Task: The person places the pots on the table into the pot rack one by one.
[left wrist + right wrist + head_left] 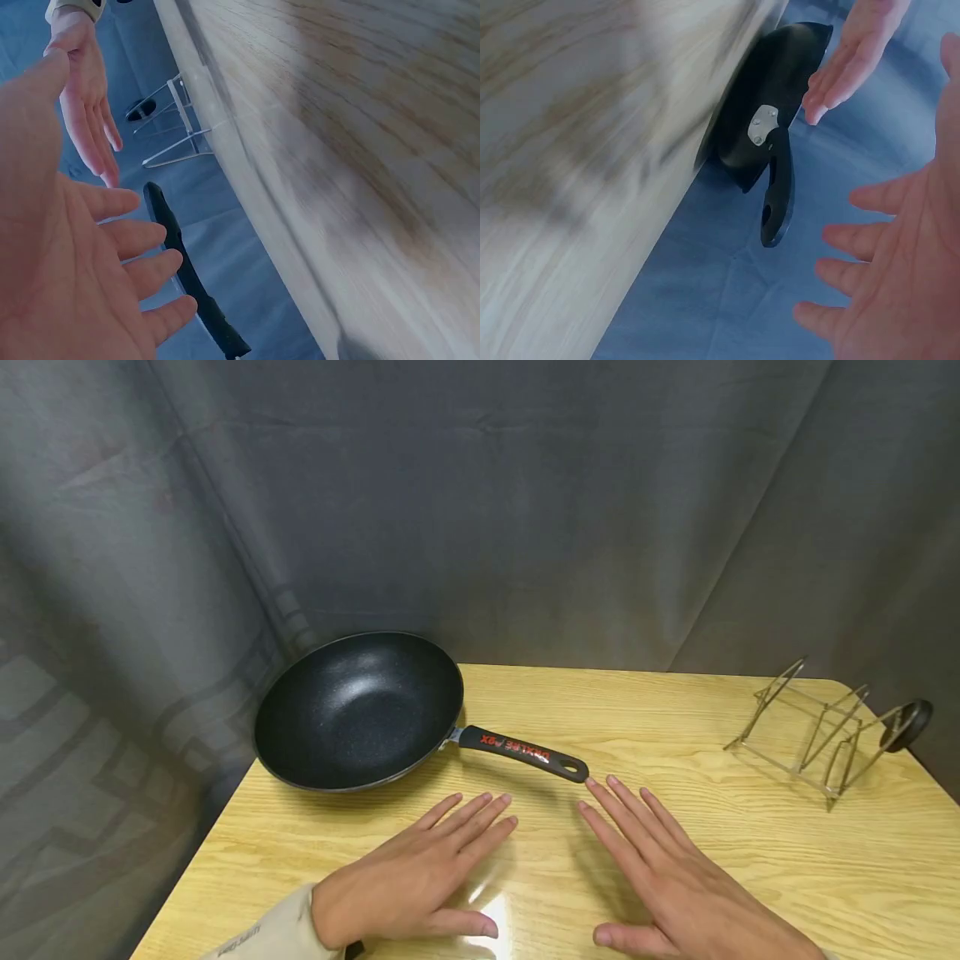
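Note:
A black wok [360,710] rests on the wooden table at the left, its hollow inside facing up. Its long black handle [521,753] with red lettering points right and toward me. My left hand [412,881] hovers palm down in front of the wok, fingers straight and spread, holding nothing. Fingers extended too, my right hand [667,885] has its fingertips close by the handle's end in the head view. From the right wrist, the wok's outer side [731,146] and the metal bracket [763,125] of its handle show. Both palms appear bare in the wrist views.
At the table's far right stands a thin metal wire rack [806,735], a round black piece [907,725] at its right end. A dark grey curtain [525,527] hangs behind the table and along its left side. The table [600,710] has a rounded back right corner.

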`<action>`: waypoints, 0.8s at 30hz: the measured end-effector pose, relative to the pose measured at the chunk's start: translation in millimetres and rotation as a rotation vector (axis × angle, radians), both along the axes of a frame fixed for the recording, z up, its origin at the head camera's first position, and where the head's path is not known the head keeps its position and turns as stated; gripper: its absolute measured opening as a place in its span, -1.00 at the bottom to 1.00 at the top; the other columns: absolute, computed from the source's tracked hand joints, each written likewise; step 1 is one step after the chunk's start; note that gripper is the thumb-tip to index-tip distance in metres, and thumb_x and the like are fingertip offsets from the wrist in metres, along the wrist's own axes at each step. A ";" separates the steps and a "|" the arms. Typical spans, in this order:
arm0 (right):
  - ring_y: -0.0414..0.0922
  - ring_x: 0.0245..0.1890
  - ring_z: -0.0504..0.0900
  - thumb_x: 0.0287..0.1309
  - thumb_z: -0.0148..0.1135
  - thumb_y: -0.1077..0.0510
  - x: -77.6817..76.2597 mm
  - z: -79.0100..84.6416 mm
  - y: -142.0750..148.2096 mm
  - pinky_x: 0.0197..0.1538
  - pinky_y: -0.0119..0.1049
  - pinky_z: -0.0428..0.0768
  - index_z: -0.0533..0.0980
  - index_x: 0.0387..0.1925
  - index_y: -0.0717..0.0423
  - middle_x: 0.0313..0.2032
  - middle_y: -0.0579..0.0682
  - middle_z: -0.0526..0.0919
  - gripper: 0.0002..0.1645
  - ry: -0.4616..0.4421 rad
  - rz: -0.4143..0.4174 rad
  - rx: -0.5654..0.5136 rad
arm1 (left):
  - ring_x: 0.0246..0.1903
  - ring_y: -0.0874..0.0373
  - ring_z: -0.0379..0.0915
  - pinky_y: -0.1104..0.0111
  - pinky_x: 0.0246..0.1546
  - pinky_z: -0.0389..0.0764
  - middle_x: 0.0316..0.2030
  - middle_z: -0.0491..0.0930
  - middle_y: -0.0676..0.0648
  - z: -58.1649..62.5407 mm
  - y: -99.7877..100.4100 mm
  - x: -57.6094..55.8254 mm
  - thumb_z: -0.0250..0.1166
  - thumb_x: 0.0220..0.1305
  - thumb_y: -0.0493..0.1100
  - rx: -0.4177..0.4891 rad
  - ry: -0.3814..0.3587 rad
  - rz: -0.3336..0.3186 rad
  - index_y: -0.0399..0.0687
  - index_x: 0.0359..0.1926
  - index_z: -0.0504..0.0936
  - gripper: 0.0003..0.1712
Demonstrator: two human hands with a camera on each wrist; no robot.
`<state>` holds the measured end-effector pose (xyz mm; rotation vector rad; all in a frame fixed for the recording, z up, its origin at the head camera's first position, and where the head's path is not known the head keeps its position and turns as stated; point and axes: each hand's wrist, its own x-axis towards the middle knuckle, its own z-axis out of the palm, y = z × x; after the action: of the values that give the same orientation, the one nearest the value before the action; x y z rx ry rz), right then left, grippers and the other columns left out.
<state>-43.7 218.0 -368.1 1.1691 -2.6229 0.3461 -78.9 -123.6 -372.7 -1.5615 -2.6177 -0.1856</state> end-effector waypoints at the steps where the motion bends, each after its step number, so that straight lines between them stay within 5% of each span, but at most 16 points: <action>1: 0.21 0.57 -0.07 0.23 0.25 -0.45 0.0 0.6 -0.3 0.55 -0.13 -0.29 -0.02 0.62 0.20 0.61 0.20 -0.10 0.26 0.007 -0.005 0.006 | 0.58 0.03 -0.17 0.06 0.52 -0.02 0.62 -0.09 -0.13 -0.3 0.1 -0.8 0.02 0.42 0.48 0.006 -0.007 0.000 -0.11 0.64 -0.02 0.08; 14: 0.12 0.59 -0.08 0.44 0.11 -0.29 -6.0 8.2 -6.8 0.55 -0.19 -0.23 -0.08 0.62 0.25 0.62 0.15 -0.10 0.08 0.023 -0.097 0.010 | 0.56 0.08 -0.13 0.07 0.48 0.13 0.60 -0.02 -0.14 -13.8 4.0 -10.3 0.01 0.45 0.45 0.128 -0.179 0.003 -0.03 0.65 -0.06 0.03; 24: 0.15 0.58 -0.10 0.44 0.14 -0.23 -23.5 9.0 -15.8 0.55 -0.22 -0.23 -0.10 0.63 0.18 0.62 0.12 -0.10 0.05 0.032 -0.121 -0.023 | 0.54 0.12 -0.03 0.05 0.46 0.17 0.58 0.06 -0.05 -18.2 15.1 -16.0 0.06 0.52 0.30 0.299 -0.514 0.069 0.07 0.64 -0.02 -0.11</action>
<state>-67.2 202.2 -359.0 0.9953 -2.6402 0.3299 -94.8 -108.6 -390.9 -1.4663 -2.8085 -1.0460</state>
